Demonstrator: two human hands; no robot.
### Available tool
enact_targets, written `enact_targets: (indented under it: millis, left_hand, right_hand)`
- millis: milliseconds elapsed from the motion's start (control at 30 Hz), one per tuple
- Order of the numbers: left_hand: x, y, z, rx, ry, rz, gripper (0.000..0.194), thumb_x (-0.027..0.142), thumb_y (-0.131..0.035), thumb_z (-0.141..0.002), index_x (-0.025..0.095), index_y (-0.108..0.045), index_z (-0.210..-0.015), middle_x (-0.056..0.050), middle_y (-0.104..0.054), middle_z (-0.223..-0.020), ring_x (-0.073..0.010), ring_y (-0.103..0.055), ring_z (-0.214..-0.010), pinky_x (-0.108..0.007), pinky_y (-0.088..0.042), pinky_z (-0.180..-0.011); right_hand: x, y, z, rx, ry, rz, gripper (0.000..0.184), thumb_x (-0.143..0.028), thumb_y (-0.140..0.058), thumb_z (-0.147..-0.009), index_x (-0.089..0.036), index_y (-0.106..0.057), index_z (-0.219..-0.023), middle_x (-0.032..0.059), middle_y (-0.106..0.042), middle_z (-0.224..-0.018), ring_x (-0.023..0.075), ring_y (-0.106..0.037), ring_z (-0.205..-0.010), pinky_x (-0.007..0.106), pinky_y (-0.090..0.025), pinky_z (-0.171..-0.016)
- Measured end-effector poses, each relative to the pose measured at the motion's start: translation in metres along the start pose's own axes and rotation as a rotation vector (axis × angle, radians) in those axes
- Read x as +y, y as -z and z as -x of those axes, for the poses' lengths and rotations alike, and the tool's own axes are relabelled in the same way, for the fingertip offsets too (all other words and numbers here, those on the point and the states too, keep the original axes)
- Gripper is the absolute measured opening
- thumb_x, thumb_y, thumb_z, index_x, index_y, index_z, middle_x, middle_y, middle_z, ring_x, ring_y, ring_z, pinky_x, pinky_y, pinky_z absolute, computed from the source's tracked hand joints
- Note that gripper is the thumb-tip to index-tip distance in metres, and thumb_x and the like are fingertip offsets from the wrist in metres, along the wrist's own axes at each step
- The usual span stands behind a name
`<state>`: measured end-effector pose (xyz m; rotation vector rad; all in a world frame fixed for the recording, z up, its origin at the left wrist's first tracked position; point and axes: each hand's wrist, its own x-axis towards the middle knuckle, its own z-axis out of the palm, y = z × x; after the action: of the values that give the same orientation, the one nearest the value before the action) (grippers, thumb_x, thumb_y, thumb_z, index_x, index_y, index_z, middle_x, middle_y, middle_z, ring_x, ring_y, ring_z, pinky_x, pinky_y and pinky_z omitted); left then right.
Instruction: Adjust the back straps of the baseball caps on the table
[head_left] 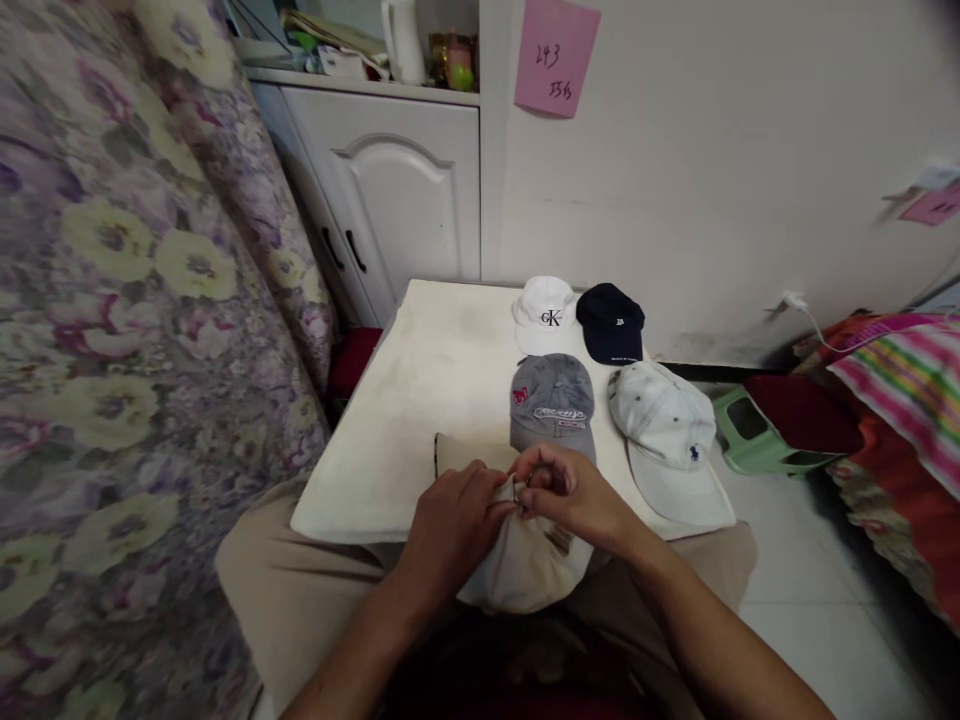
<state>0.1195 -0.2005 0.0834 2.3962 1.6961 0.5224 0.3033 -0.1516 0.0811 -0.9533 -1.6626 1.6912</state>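
Note:
A cream baseball cap [529,575] rests upside down or on its side at the near table edge, over my lap; its brim [469,453] points away to the left. My left hand [469,510] is closed on the cap's back strap. From the other side, my right hand [562,490] pinches the same strap near its small buckle, fingertips almost meeting the left ones. Fingers partly hide the buckle. Just beyond my hands lies a grey cap [553,395] with white lettering.
On the cream table [397,380] also lie a white cap [546,312], a navy cap [611,320] and a pale cap [667,420] at the right edge. A green stool [739,430] stands right of the table. A floral curtain [150,350] hangs on the left.

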Motion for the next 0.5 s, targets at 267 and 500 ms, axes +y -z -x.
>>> enact_targets:
  millis: [267, 500]
  left_hand:
    - [-0.0016, 0.002, 0.0005, -0.015, 0.012, 0.027, 0.027, 0.038, -0.05, -0.096, 0.014, -0.062, -0.102, -0.009, -0.067, -0.09, -0.0255, -0.064, -0.082, -0.037, -0.05, -0.072]
    - [-0.0049, -0.0011, 0.002, 0.006, 0.005, -0.009, 0.026, 0.036, -0.047, -0.097, 0.015, -0.061, -0.1, -0.007, -0.066, -0.088, -0.0246, -0.063, -0.079, -0.036, -0.049, -0.069]
  right_hand:
    - [-0.0008, 0.0009, -0.001, -0.008, -0.039, -0.037, 0.015, -0.016, -0.066, -0.079, -0.02, -0.06, -0.091, -0.0024, -0.063, -0.066, 0.0113, -0.055, -0.057, 0.023, -0.041, -0.055]
    - [0.0028, 0.0015, -0.0016, -0.026, -0.056, -0.066, 0.015, -0.019, -0.069, -0.079, -0.02, -0.061, -0.092, -0.0005, -0.067, -0.069, 0.0129, -0.06, -0.062, 0.024, -0.042, -0.057]
